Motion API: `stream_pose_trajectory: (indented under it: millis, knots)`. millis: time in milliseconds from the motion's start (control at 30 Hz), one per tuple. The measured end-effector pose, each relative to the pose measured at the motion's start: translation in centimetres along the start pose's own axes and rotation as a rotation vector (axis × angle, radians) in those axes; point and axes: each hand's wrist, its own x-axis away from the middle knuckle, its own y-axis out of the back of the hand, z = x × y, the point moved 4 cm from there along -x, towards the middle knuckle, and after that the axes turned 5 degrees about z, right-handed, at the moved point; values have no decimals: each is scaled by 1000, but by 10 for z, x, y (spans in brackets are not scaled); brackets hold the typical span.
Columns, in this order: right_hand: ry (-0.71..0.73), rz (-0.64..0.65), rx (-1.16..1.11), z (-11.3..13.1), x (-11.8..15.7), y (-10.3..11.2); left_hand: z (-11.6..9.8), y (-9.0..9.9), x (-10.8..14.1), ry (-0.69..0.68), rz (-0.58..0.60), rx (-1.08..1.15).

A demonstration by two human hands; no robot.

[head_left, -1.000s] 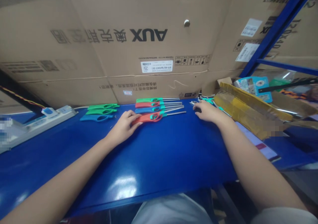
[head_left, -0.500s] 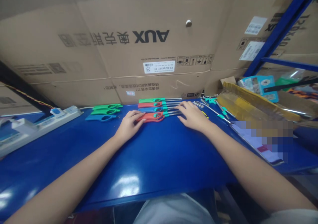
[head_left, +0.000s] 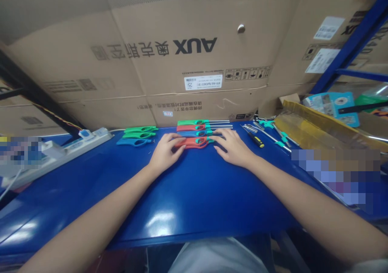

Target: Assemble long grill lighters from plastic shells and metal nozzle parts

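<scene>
Several lighter-like tools with coloured handles and thin metal rods lie in a stack of rows on the blue table, among them a green one (head_left: pixel 190 122), a blue one (head_left: pixel 194 133) and a red one nearest me (head_left: pixel 194 143). My left hand (head_left: pixel 167 151) has its thumb and fingers apart at the left end of the nearest red handle. Over the rods at the right lies my right hand (head_left: pixel 232 147), its fingers spread near the green collars. Left of my left hand are green handles (head_left: pixel 138 135) and a blue handle (head_left: pixel 131 142).
A white power strip (head_left: pixel 81 145) runs along the left. At right are a black-and-yellow screwdriver (head_left: pixel 256 139), loose rods with green parts (head_left: pixel 273 137), a taped carton (head_left: pixel 321 129) and a blue frame post (head_left: pixel 348 49). Large cardboard (head_left: pixel 169 71) stands behind.
The view has shifted, so the scene sits further right. My right hand has moved left relative to the tools, towards the green collars, and the screwdriver now shows more fully. My left hand stays by the handles.
</scene>
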Motion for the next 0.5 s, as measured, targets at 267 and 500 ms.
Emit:
stream_pose_trajectory:
  millis: [267,500]
  knots:
    - [57,-2,-55,6,1,2,3,31,-7,5,11,-120]
    - [83,-76,-147,15,0,22,54,84,-4,636,275,-486]
